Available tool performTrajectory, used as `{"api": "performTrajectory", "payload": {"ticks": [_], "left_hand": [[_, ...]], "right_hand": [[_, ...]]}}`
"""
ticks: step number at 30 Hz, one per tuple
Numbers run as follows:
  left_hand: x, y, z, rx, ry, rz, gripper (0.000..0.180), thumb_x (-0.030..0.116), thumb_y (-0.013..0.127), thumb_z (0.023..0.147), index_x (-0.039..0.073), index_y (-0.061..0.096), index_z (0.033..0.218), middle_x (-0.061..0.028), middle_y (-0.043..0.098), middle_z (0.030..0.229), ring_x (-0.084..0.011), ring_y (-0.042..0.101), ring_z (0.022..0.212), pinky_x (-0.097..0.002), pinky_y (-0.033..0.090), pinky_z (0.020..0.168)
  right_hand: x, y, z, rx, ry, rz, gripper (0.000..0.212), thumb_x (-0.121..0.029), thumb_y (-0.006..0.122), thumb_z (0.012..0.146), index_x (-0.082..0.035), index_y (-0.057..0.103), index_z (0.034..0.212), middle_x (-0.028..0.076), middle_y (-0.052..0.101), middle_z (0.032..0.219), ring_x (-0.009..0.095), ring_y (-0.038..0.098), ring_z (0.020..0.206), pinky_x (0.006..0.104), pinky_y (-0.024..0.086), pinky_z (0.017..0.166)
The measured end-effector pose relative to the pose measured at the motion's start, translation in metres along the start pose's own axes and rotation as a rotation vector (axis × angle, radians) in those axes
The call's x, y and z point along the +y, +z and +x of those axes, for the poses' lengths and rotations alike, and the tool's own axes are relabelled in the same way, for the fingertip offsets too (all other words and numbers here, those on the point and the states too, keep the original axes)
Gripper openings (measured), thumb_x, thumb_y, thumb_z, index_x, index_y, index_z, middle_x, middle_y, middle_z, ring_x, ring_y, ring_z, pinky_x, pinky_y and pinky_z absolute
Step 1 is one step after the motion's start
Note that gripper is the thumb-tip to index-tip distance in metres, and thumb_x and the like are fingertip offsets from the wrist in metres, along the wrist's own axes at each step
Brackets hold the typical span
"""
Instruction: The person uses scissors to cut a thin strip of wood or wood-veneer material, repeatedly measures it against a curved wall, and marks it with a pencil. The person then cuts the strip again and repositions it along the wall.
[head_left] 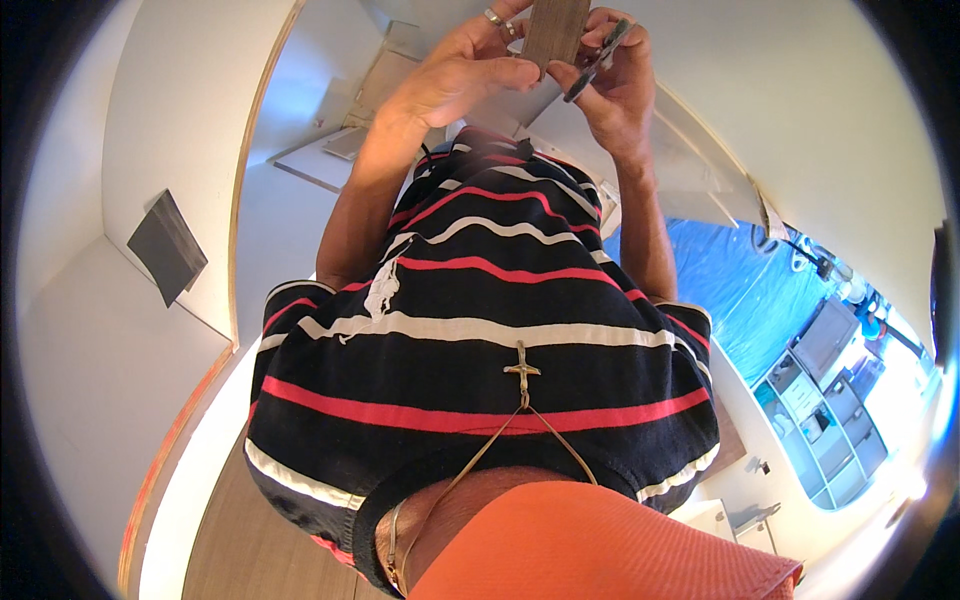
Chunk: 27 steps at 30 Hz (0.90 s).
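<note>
A flat brown wood-grain strip (553,35) is held up in front of my chest at the top of the view, its far end cut off by the picture's edge. On its left side, my left hand (455,78) grips it with curled fingers and thumb. From the other side, my right hand (622,105) has its thumb by the strip's lower corner. A narrow, flat dark tool (600,62) is also held in the right hand, slanting across the fingers; its exact kind is unclear.
White curved walls close in on both sides. A dark grey rectangular piece (167,248) is against the left wall. Wood-edged panels (240,180) stand nearby. Through an opening at right appear a blue sheet (690,270) and a shelf unit (825,430). Brown wood-grain flooring (265,530) lies below.
</note>
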<state>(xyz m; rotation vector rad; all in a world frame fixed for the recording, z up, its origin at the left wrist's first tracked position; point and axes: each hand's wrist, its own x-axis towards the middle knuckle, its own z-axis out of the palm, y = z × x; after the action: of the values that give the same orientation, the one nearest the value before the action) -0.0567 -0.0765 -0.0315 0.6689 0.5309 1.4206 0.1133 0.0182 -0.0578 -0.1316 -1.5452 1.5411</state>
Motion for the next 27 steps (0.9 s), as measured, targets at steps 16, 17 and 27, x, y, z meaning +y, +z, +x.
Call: {"api": "performTrajectory", "payload": {"ticks": [16, 17, 27], "left_hand": [[-0.005, -0.015, -0.003, 0.145, 0.161, -0.006, 0.099, -0.007, 0.073, 0.089, 0.023, 0.018, 0.165, -0.0055, 0.064, 0.126, -0.0127, 0.065, 0.093, -0.0273, 0.054, 0.080], [-0.005, -0.014, -0.001, 0.170, 0.183, -0.020, 0.099, -0.007, 0.073, 0.089, 0.023, 0.019, 0.165, -0.0061, 0.065, 0.125, -0.0128, 0.065, 0.093, -0.0275, 0.054, 0.080], [-0.013, -0.011, 0.009, 0.244, 0.200, 0.087, 0.096, -0.002, 0.076, 0.089, 0.021, 0.021, 0.164, -0.0068, 0.070, 0.111, -0.0144, 0.067, 0.085, -0.0295, 0.056, 0.076]], "right_hand": [[0.004, -0.021, -0.021, 0.115, 0.362, -0.206, 0.038, -0.037, 0.071, 0.096, -0.004, 0.057, 0.107, 0.011, 0.059, 0.119, 0.020, 0.067, 0.098, 0.0342, 0.051, 0.084], [0.003, -0.021, -0.027, 0.082, 0.401, -0.233, 0.043, -0.045, 0.071, 0.096, -0.004, 0.059, 0.104, 0.011, 0.059, 0.118, 0.021, 0.067, 0.097, 0.0350, 0.050, 0.085], [-0.018, -0.030, -0.057, -0.354, 0.643, -0.316, 0.050, -0.046, 0.066, 0.087, 0.000, 0.067, 0.107, 0.012, 0.068, 0.094, 0.025, 0.062, 0.090, 0.0404, 0.049, 0.085]]}}
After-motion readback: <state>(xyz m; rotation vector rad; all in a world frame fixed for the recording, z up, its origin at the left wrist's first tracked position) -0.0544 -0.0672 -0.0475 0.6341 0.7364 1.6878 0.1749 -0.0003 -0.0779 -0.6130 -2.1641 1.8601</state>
